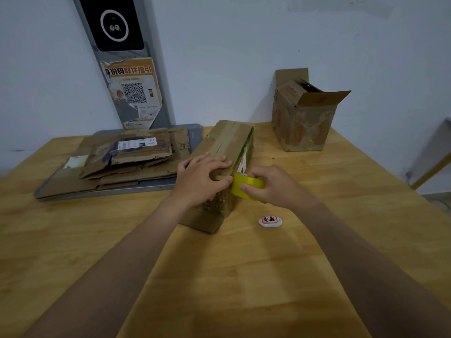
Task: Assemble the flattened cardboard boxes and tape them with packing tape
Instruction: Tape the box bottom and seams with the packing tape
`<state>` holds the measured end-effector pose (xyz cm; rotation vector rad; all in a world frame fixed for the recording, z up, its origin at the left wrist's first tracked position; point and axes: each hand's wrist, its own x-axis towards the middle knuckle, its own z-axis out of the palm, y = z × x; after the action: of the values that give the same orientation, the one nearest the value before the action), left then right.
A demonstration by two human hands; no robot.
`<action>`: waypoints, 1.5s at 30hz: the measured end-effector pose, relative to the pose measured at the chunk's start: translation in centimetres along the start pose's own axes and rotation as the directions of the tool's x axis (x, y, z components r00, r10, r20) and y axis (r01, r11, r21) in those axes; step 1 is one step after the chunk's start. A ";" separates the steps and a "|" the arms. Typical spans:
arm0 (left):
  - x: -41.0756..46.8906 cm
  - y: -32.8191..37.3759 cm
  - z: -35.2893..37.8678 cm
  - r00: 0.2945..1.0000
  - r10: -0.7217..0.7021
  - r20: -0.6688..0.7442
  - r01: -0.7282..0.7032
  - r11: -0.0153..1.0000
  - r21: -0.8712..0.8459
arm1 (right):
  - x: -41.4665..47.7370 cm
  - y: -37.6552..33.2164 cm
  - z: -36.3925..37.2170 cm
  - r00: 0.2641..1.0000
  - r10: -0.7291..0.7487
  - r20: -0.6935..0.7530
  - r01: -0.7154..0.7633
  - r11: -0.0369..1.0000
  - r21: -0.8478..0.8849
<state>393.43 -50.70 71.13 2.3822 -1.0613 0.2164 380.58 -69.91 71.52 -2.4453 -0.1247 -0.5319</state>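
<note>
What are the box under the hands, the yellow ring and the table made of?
Box: brown cardboard, matte, with worn edges. Yellow ring: probably plastic packing tape, shiny and slightly see-through. Table: looks like wood, pale, smooth, with grain lines.

Tape roll (238,186) (partly behind right hand (273,186))

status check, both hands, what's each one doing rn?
left hand: closed, fingers and thumb grip the near end of the box.
right hand: closed, holds the tape roll against the box.
</note>
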 end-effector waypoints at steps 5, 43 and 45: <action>-0.4 0.9 0.6 0.991 -0.024 -0.130 0.018 0.999 -0.051 | -0.6 0.6 -0.5 0.996 -0.060 -0.068 0.063 0.997 0.035; -7.0 -4.5 -0.9 0.558 -0.724 0.407 0.822 0.414 -0.390 | 5.5 -2.5 1.6 0.965 -0.011 0.261 0.116 0.914 -0.390; -6.9 -3.9 -0.6 0.548 -0.736 0.397 0.812 0.354 -0.465 | 5.6 -2.7 1.6 0.964 0.012 0.264 0.094 0.918 -0.386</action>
<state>391.63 -43.78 67.80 1.9984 0.1263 -0.5627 385.62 -67.05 74.12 -2.9114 -0.1945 -0.2644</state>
